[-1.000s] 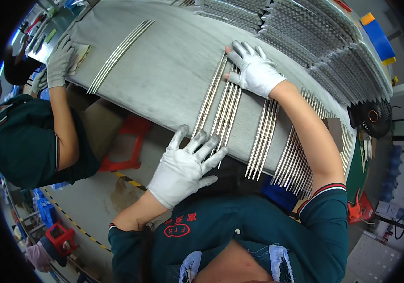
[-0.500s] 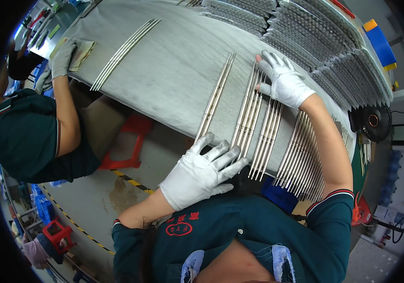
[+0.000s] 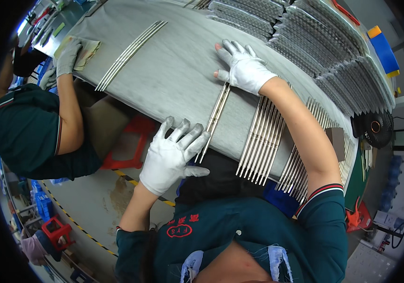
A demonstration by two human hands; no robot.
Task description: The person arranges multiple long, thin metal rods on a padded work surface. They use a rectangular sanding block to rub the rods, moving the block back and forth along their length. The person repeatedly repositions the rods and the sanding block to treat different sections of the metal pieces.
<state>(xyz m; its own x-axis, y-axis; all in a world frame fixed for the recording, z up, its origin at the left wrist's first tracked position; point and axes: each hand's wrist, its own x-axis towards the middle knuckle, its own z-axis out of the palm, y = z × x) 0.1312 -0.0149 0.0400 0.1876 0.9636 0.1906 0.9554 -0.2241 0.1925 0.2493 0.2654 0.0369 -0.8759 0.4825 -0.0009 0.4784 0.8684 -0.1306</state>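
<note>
Table (image 3: 178,61): its edge worries me most, since rods overhang it and a bump could tip one off; soft grey covering, lightly creased.
Wrapped packs (image 3: 324,52): silvery, ribbed and filmy, stacked near the far edge.
Rod group (image 3: 261,141): side by side below my right forearm (image 3: 305,132); a low sweep could scatter them, being round, smooth, polished metal with ringed joints.
Left hand (image 3: 166,158): fingers spread, holding nothing; white glove, greyed tips, just beside the narrow bunch, contact unclear to me.
Right hand (image 3: 244,70): also splayed and ungripped as far as I see, bare thumb and finger tips, by the bunch's upper ends.
Narrow rod bunch (image 3: 218,111): on the table between both hands, lower ends past the edge; uneven pushing could skew it.
</note>
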